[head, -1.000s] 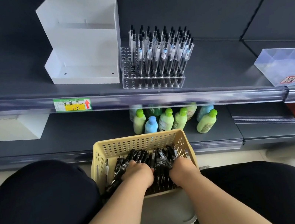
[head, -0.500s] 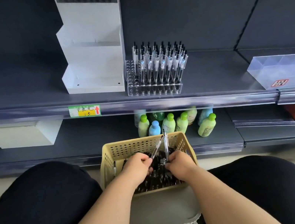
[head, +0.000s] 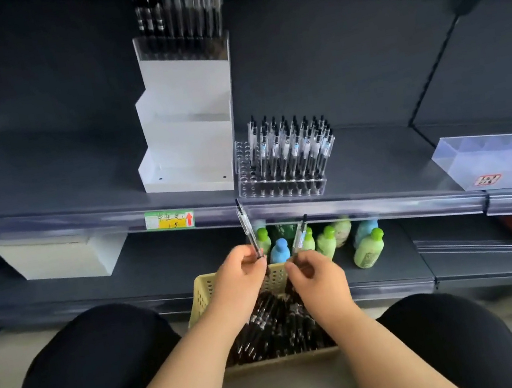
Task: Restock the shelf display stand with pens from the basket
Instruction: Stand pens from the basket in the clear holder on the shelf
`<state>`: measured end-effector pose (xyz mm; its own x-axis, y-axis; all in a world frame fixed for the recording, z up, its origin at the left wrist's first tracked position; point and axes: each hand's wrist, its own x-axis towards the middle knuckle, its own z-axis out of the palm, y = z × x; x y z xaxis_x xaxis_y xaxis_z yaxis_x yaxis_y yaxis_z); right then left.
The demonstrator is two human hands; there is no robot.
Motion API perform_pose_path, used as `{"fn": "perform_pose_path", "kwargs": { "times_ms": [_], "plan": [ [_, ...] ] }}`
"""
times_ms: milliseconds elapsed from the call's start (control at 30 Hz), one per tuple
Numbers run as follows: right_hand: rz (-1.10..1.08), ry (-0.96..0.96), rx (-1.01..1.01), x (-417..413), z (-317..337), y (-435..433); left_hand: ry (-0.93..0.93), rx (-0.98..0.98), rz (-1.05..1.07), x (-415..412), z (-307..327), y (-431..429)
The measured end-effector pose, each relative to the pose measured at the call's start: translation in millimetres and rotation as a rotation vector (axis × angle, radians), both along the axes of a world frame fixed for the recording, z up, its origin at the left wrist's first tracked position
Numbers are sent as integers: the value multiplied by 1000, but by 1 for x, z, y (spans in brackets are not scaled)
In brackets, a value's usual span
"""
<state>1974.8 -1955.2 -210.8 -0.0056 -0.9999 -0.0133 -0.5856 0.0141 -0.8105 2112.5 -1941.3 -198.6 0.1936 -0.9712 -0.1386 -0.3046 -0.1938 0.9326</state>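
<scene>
A cream perforated basket (head: 202, 296) full of black pens (head: 276, 325) stands between my knees. My left hand (head: 239, 276) pinches one clear pen (head: 247, 229), held upright above the basket's far rim. My right hand (head: 317, 276) pinches another clear pen (head: 300, 233), tilted slightly right. On the shelf above stands a clear holed pen stand (head: 280, 186), most holes filled with upright pens, its left columns empty. Left of it is a white stepped display stand (head: 191, 137) with dark pens in its top tier only.
Green and blue bottles (head: 368, 247) stand on the lower shelf just behind the basket. A price label (head: 169, 220) sits on the shelf edge (head: 49, 221). A clear tray (head: 506, 158) lies at right, a white box (head: 55, 258) under the shelf at left.
Both hands have lifted out of the pen pile, each bringing one pen up above the basket's rim. The view has tilted upward, showing more of the shelf.
</scene>
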Motion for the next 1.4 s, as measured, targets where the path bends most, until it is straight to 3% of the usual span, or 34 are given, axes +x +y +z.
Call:
{"fn": "perform_pose_path", "kwargs": {
  "times_ms": [200,300,567,700,900,1400],
  "plan": [
    [-77,-253,-77,1,43,-39,-4,-98,65,18,36,-45],
    [-31,-264,-167,3,61,-66,-66,-148,32,23,49,-72],
    [119,-129,-459,28,117,-139,-195,-313,109,43,63,-136],
    [178,104,-582,35,115,-166,-110,-347,185,49,59,-151],
    [73,370,-891,46,89,-197,-78,-370,208,43,60,-161],
    [67,535,-872,46,85,-205,-53,-345,216,48,55,-166]
  ]
}}
